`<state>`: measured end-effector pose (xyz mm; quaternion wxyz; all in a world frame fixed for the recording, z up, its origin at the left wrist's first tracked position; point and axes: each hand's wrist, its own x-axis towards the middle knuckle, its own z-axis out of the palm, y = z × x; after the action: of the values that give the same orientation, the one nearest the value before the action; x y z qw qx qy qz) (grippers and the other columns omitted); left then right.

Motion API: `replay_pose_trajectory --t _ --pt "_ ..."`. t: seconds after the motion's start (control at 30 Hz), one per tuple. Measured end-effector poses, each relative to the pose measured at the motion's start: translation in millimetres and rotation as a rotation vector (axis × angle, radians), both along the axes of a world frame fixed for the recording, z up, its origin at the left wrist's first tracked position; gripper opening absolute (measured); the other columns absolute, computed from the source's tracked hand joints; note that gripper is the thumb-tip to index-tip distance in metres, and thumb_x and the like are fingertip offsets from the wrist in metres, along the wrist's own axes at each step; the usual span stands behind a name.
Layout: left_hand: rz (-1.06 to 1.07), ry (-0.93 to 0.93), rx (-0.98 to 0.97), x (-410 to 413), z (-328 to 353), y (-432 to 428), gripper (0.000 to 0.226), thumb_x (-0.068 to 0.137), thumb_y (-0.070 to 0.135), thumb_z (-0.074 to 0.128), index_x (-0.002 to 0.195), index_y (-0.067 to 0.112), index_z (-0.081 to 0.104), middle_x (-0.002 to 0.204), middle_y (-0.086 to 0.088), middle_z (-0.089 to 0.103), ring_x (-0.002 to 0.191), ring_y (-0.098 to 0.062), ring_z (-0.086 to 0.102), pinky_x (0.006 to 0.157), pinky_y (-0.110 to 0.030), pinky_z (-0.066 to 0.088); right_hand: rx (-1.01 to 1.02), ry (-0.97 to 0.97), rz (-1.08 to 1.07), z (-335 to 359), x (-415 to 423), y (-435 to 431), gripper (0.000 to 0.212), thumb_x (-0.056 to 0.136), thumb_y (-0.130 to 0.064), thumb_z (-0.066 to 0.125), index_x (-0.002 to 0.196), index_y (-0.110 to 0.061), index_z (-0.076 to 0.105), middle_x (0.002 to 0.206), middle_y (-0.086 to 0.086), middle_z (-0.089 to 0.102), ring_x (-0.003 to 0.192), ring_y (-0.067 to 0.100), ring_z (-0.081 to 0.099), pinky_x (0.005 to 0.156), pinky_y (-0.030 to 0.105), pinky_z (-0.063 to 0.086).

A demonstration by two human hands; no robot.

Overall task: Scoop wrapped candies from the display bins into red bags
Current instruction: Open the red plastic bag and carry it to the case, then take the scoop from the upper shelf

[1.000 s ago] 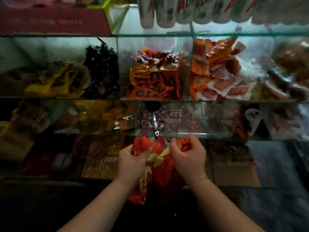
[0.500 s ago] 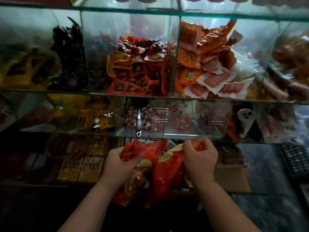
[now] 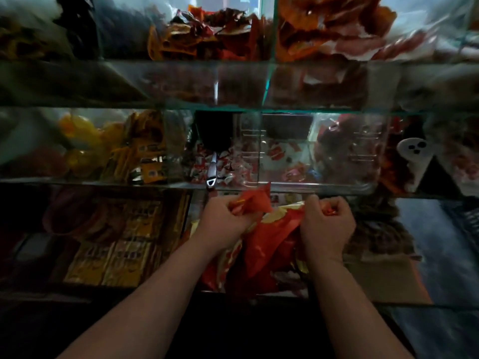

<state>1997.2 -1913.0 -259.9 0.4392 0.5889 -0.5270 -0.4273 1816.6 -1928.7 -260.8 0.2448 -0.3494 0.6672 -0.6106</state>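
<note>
Right now my left hand (image 3: 228, 218) and right hand (image 3: 328, 224) are each clenched on a gathered edge of the red bag (image 3: 269, 242), which hangs between them below the bin of wrapped candies (image 3: 233, 167), where the scoop (image 3: 213, 149) rests. No writing is legible.

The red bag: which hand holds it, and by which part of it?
Both hands hold the red bag. The left hand grips one side of its bunched upper edge, the right hand the other side; the bag hangs between them.
</note>
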Motion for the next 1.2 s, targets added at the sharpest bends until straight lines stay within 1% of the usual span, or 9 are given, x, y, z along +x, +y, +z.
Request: replay_pose_trajectory --t 0.23,0.4,0.5,0.63,0.73,0.83,0.97,1.13,1.2 --pt "-0.303 -0.158 -0.195 10 1 -2 0.014 0.078 0.043 0.081 0.080 0.030 0.078 0.074 0.011 0.075 0.070 -0.003 0.070 0.066 -0.028 0.059 -0.158 -0.034 -0.127 -10 -30 27 0.026 0.083 -0.008 0.067 0.066 0.001 0.050 0.057 -0.007 0.043 0.047 -0.004 0.042 0.050 0.005 0.034" --pt "-0.305 -0.424 0.101 25 -62 -1 0.010 0.086 0.028 0.082 0.078 0.023 0.077 0.074 0.009 0.072 0.073 -0.003 0.066 0.070 -0.033 0.054 0.095 0.044 0.037 -58 -22 22 0.038 0.090 -0.014 0.066 0.061 -0.016 0.043 0.058 -0.004 0.042 0.053 0.005 0.039 0.051 0.016 0.034" --pt "-0.157 -0.448 0.290 36 -107 18 0.015 0.081 0.035 0.084 0.080 0.023 0.076 0.075 0.007 0.074 0.080 -0.015 0.070 0.067 -0.024 0.054 0.321 0.183 0.354 -108 -6 48 0.041 0.091 -0.025 0.071 0.062 -0.021 0.043 0.059 -0.004 0.047 0.055 0.013 0.043 0.051 0.020 0.035" --pt "0.122 -0.282 0.241 35 -113 32 0.058 0.059 0.054 0.093 0.101 0.038 0.057 0.099 0.020 0.068 0.091 0.003 0.063 0.069 -0.012 0.047 0.386 0.225 0.439 -114 -1 53 0.042 0.074 -0.056 0.078 0.078 -0.031 0.044 0.081 -0.006 0.060 0.073 0.014 0.059 0.062 0.033 0.051" --pt "0.230 -0.335 0.205 33 -112 47 0.114 0.049 0.068 0.092 0.141 0.034 0.033 0.140 0.009 0.041 0.125 -0.009 0.045 0.105 -0.035 0.046 0.420 0.417 0.497 -89 -4 48 0.091 0.048 -0.085 0.072 0.122 -0.044 0.038 0.126 -0.006 0.053 0.116 0.015 0.053 0.099 0.041 0.050" --pt "0.329 -0.387 0.201 39 -118 74 0.112 0.058 0.068 0.087 0.146 0.036 0.026 0.139 0.014 0.036 0.126 -0.009 0.040 0.102 -0.034 0.044 0.499 0.511 0.566 -73 -14 57 0.123 0.037 -0.099 0.063 0.142 -0.050 0.020 0.141 -0.008 0.040 0.127 0.015 0.043 0.105 0.047 0.046" --pt "0.295 -0.426 0.153 46 -125 105 0.025 0.085 0.044 0.077 0.097 0.047 0.055 0.097 0.026 0.058 0.092 -0.004 0.064 0.064 -0.014 0.043 0.652 0.541 0.596 -77 -31 78 0.075 0.048 -0.084 0.065 0.112 -0.047 0.049 0.110 -0.016 0.057 0.096 0.004 0.058 0.083 0.035 0.056" --pt "0.059 -0.473 -0.154 35 -102 100 0.019 0.094 0.020 0.069 0.079 0.027 0.058 0.080 0.013 0.057 0.075 -0.008 0.056 0.065 -0.037 0.050 0.613 0.527 0.689 -68 -29 76 0.024 0.080 -0.055 0.074 0.096 -0.044 0.059 0.088 -0.016 0.065 0.082 0.004 0.063 0.073 0.030 0.054" --pt "0.011 -0.544 -0.270 30 -89 100 0.026 0.091 0.029 0.065 0.073 0.033 0.047 0.075 0.014 0.050 0.067 -0.005 0.051 0.056 -0.030 0.044 0.553 0.489 0.719 -61 -32 72 0.024 0.081 -0.048 0.078 0.098 -0.044 0.062 0.078 -0.013 0.064 0.072 0.001 0.061 0.063 0.021 0.048"
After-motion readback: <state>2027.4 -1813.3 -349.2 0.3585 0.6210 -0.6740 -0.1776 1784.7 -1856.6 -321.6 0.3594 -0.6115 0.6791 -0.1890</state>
